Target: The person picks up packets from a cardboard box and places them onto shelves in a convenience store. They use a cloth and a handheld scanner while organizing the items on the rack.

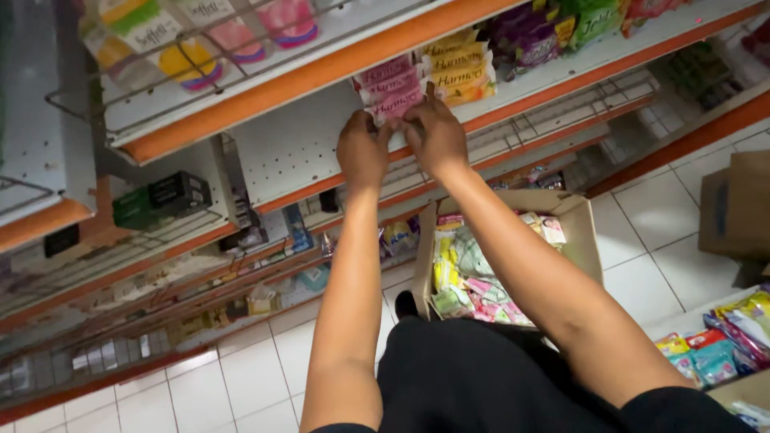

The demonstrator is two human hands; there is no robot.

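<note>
Both hands seat pink packs (391, 90) on an orange-edged shelf (513, 88), at 12 o'clock from the open box (581, 236).
Left hand (362, 148) and right hand (434, 132), arms extended, fingers curled closed on the pink packs' lower edge, just left of the yellow packs (461, 70). Best practice: press evenly, keeping faces flush with neighbours.

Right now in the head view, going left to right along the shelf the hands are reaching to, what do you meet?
Left hand → pink packets → right hand → yellow packets → purple packets → green packets.
</note>
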